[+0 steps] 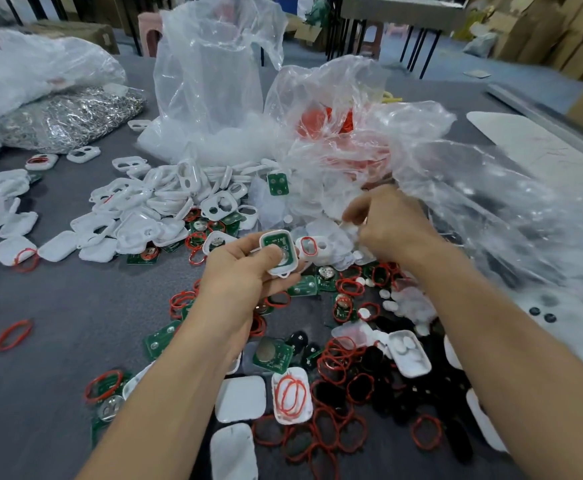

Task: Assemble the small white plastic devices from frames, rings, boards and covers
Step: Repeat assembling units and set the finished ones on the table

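Both forearms bare, entering from bottom edge, converging toward frame centre. Left forearm rises from lower left. Left hand (245, 275) at centre, thumb side up, fingers curled under white frame (279, 252), thumb pressed on its top face. Right forearm comes in from lower right. Right hand (392, 223) just right of centre, slightly higher, back toward camera, fingers curled downward, tips blurred, grip unclear. Hands near, not touching.
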